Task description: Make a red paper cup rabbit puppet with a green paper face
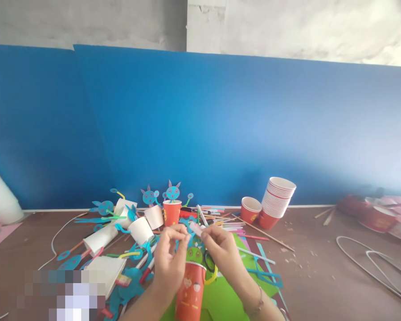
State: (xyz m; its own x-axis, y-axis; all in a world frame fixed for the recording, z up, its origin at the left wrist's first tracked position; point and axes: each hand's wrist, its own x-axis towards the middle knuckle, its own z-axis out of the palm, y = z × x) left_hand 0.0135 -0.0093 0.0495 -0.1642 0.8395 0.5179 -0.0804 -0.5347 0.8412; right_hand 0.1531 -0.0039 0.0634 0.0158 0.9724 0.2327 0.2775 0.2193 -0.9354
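A small pale piece point(196, 229) is pinched between the thumb and forefinger of the right hand point(222, 248); the fingertips of the left hand point(170, 256) are brought together just beside it, but whether something thin is gripped there cannot be told; the red cup point(189, 294), with a green paper face point(194, 254) showing above its rim, is placed upright below the hands, near a green sheet point(225, 303); for good work, it seems that the piece should be taken by its edges only, and that the cup should not be knocked; the brown worktop point(316, 281) is crowded at left and middle with white cups point(141, 231) and blue paper figures point(173, 193); a stack of cups point(279, 198) is kept at the back; behind, the view is closed by a blue panel point(220, 125) and a rough grey wall point(304, 26).
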